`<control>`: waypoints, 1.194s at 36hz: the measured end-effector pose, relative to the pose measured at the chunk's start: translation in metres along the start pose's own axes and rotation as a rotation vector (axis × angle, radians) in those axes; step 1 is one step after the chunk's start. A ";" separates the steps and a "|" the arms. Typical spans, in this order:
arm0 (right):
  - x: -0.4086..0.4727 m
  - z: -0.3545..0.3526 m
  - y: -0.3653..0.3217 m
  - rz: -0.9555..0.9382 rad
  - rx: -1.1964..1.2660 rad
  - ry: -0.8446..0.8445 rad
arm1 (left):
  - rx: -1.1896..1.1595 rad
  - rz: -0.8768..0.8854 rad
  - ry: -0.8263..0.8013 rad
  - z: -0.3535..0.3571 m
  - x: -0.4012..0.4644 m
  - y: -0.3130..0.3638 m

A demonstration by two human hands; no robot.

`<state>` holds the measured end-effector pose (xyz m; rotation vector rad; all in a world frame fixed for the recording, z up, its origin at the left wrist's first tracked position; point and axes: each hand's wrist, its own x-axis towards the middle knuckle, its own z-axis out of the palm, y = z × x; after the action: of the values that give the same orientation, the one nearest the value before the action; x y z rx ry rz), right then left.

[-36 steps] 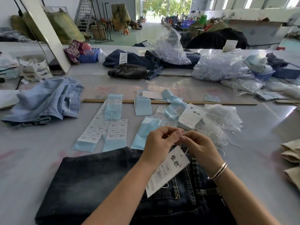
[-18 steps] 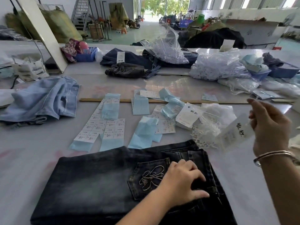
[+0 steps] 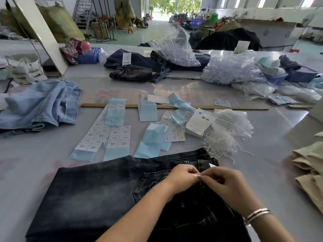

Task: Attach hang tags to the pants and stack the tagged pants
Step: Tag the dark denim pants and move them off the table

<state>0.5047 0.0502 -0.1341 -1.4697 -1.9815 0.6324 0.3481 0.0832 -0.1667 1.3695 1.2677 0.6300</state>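
Dark washed jeans lie folded flat in front of me, waistband to the right. My left hand and my right hand meet fingertip to fingertip over the waistband, both pinching something small, apparently the tag's white string. A white corner of the hang tag peeks out just beyond my right hand; the rest is hidden. A stack of white hang tags and a heap of white strings lie beyond the jeans.
Blue and white sticker sheets are spread in the middle. Light blue jeans lie at left, beige pants at right, more dark jeans and plastic bags at the back. A wooden ruler crosses the table.
My right hand, which held a tag up at the right, has come down to the waistband. My left hand rose from the jeans pocket and now meets it, fingertips pinching.
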 end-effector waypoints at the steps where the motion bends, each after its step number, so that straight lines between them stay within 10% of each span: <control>1: -0.002 0.000 0.002 0.007 -0.047 0.022 | -0.077 -0.031 -0.035 -0.004 -0.001 0.001; 10: -0.005 0.011 -0.006 0.185 -0.425 0.061 | -0.355 -0.047 -0.227 -0.014 -0.012 0.000; 25: -0.012 0.044 0.001 0.128 -0.124 0.299 | -0.342 0.206 0.070 -0.001 -0.014 -0.029; 34: -0.022 0.000 0.005 0.340 0.712 0.142 | -0.409 0.156 0.182 -0.008 -0.010 -0.027; 43: -0.014 -0.016 -0.004 0.327 1.349 0.063 | -0.925 0.179 -0.114 -0.019 -0.022 -0.011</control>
<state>0.5163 0.0362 -0.1226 -0.8527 -0.7850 1.5901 0.3211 0.0674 -0.1660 0.7192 0.6057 1.0721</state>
